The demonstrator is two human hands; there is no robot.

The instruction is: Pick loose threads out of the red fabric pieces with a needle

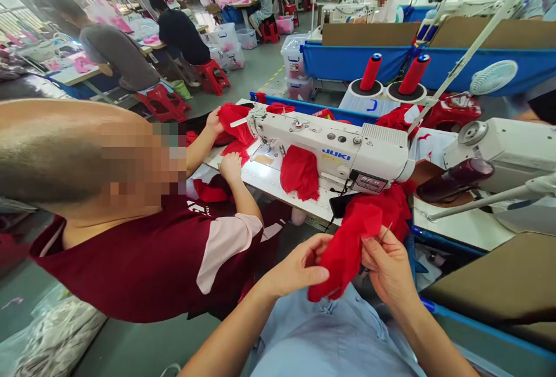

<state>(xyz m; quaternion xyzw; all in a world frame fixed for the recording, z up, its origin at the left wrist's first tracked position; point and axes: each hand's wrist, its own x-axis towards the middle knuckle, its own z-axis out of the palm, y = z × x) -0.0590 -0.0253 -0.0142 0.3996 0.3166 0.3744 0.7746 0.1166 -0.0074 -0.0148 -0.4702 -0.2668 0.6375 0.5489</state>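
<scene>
A crumpled piece of thin red cloth (345, 244) hangs between my two hands, above my lap. My left hand (299, 264) is around its left edge, thumb in front and fingers partly hidden behind the folds. On the other side, my right hand (386, 258) pinches the cloth between thumb and fingertips. A thin pointed sliver shows by the right fingertips, too small to name. Just beyond, more red cloth (397, 206) lies heaped at the table's end, beside a dark phone-like object (341, 204).
A white JUKI sewing machine (325, 145) stands ahead, red cloth (299, 171) under its arm. At left, a co-worker in a maroon shirt (143, 255) handles red cloth at the needle end. Thread cones (371, 73), a thread stand pole (467, 47) and another machine (504, 148) stand right.
</scene>
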